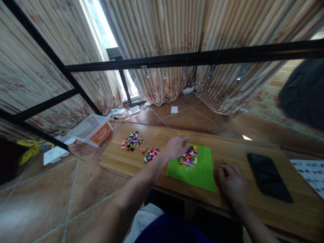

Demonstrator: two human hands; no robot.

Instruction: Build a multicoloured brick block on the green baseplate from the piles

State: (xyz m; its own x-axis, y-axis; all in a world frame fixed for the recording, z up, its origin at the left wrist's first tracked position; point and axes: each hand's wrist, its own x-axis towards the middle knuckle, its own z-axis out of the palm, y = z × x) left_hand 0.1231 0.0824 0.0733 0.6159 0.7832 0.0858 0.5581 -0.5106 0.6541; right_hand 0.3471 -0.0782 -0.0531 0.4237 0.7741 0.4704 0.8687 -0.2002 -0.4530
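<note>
My left hand [176, 147] reaches over the far left part of a green studded baseplate [202, 175]. Its fingers are drawn together at the back left corner of a multicoloured block of small toy bricks [189, 156]; whatever lies between the fingertips is too small to make out. The block stands on the baseplate, several colours showing on its top. My right hand [233, 185] rests on the table right of the baseplate, curled into a loose fist with no object showing in it. Two piles of loose bricks, a larger one [133, 139] and a smaller one [151, 154], lie to the left.
A clear plastic box [92, 130] with an orange label stands past the left end of the wooden table [116, 157]. Right of my right hand lies a black phone [269, 177], then a printed sheet [308, 173]. A black metal bar [172, 61] crosses beyond the table.
</note>
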